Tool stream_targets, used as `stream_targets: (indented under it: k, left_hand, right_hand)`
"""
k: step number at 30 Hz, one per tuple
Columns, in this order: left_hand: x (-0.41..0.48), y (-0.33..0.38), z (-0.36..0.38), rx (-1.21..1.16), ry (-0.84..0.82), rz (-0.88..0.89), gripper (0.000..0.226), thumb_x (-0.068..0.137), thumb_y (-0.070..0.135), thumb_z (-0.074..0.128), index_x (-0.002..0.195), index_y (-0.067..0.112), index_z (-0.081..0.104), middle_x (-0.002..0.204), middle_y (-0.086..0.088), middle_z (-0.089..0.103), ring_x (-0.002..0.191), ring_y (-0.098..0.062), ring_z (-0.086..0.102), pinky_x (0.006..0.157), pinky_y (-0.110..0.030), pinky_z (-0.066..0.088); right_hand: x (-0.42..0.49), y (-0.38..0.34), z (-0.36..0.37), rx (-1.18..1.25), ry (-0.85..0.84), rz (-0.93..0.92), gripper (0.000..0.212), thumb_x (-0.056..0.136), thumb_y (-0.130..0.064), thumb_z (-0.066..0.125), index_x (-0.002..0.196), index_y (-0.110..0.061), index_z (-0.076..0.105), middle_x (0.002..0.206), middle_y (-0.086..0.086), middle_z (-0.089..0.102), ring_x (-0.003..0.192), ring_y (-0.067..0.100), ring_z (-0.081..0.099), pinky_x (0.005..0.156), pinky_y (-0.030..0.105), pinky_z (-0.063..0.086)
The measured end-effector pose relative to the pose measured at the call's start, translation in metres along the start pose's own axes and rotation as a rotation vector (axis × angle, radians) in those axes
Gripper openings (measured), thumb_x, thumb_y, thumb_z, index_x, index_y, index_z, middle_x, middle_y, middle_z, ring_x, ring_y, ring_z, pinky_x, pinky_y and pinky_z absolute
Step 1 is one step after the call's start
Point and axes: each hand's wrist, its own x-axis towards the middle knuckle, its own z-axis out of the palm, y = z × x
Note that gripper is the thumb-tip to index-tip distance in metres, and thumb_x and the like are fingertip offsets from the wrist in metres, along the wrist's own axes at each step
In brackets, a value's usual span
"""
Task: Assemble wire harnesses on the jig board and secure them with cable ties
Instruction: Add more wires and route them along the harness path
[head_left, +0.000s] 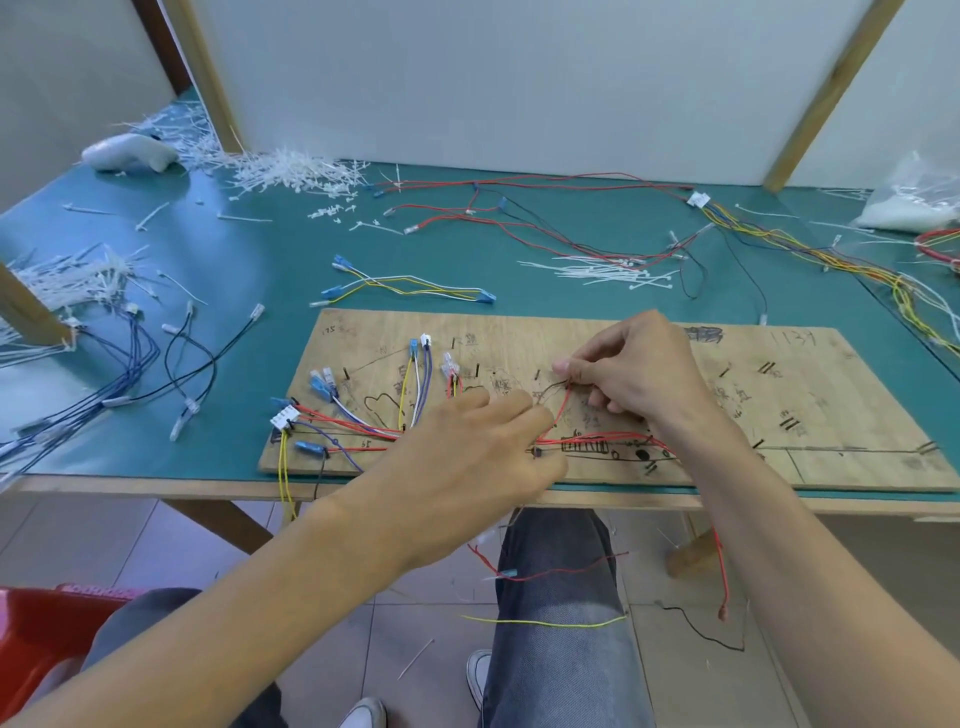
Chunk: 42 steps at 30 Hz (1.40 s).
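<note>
the red wire (562, 410) lay on the jig board (831, 415). it rose from the bundled harness (628, 441) at the board's near edge to a bend near the board's middle. its free run pointed roughly front to back, while the harness ran left to right.

the right hand (639, 374) pinched the top of that bend between thumb and forefinger, along with what looked like a thin dark wire, and its other fingers were curled under. the left hand (467, 447) lay palm down just left of the wire, fingertips reaching its lower part. whether they pinched it or only pressed could not be told, as the back of the hand hid them.

so the wire sat between the two hands, the right at its far end and the left at its near end, with the right plainly holding it. the coming move probably turned on seating the bend against a peg (538, 373) just left of the pinch.

loose cable ties (597, 273) lay beyond the board on the green table (249, 249), well apart from both hands and nearer the right. fitted connectors (284, 417) stood at the board's left end.
</note>
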Motion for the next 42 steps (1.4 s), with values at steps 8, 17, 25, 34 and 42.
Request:
stream_targets:
  k: [8,17,25,34,42]
  left_hand:
    - [0.000,0.037,-0.010,-0.052,-0.179,-0.284,0.023,0.092,0.035,0.072,0.101,0.021,0.056,0.091,-0.002,0.064,0.087,-0.024,0.062,0.062,-0.035,0.042]
    - [0.003,0.076,-0.017,-0.036,-0.177,-0.499,0.048,0.028,-0.002,0.074,0.069,0.022,0.064,0.061,0.003,0.059,0.055,-0.016,0.061,0.043,-0.026,0.027]
    - [-0.010,0.074,-0.015,-0.220,0.041,-0.628,0.054,0.048,-0.004,0.088,0.089,0.017,0.060,0.088,-0.002,0.056,0.055,-0.021,0.056,0.038,-0.029,0.033]
    - [-0.023,0.071,-0.016,-0.614,0.036,-0.659,0.008,0.100,0.024,0.059,0.097,0.031,0.060,0.091,0.013,0.054,0.082,-0.017,0.058,0.076,-0.042,0.049]
    - [-0.053,0.051,-0.010,-1.036,-0.028,-0.789,0.027,0.084,0.011,0.079,0.097,0.035,0.076,0.090,0.021,0.068,0.086,-0.001,0.066,0.070,-0.019,0.057]
  right_hand:
    - [-0.001,0.006,0.003,-0.007,0.037,-0.108,0.015,0.082,-0.040,0.090,0.075,-0.028,0.084,0.045,-0.017,0.062,0.040,-0.003,0.055,0.056,0.030,0.052]
    - [-0.003,0.006,-0.001,0.031,-0.007,-0.109,0.018,0.086,-0.037,0.088,0.070,-0.030,0.081,0.045,-0.012,0.062,0.038,0.006,0.047,0.043,0.022,0.045]
    - [-0.002,0.006,0.000,0.107,-0.016,-0.063,0.020,0.090,-0.035,0.084,0.075,-0.022,0.081,0.043,-0.005,0.059,0.034,0.008,0.043,0.037,0.021,0.040]
    - [-0.001,0.008,0.001,0.036,-0.016,-0.096,0.018,0.085,-0.035,0.088,0.072,-0.026,0.081,0.045,-0.007,0.062,0.033,0.010,0.045,0.037,0.019,0.041]
    - [-0.005,0.011,0.003,0.004,0.012,-0.212,0.004,0.087,-0.025,0.088,0.087,-0.027,0.085,0.067,-0.010,0.072,0.048,-0.004,0.054,0.059,0.027,0.049]
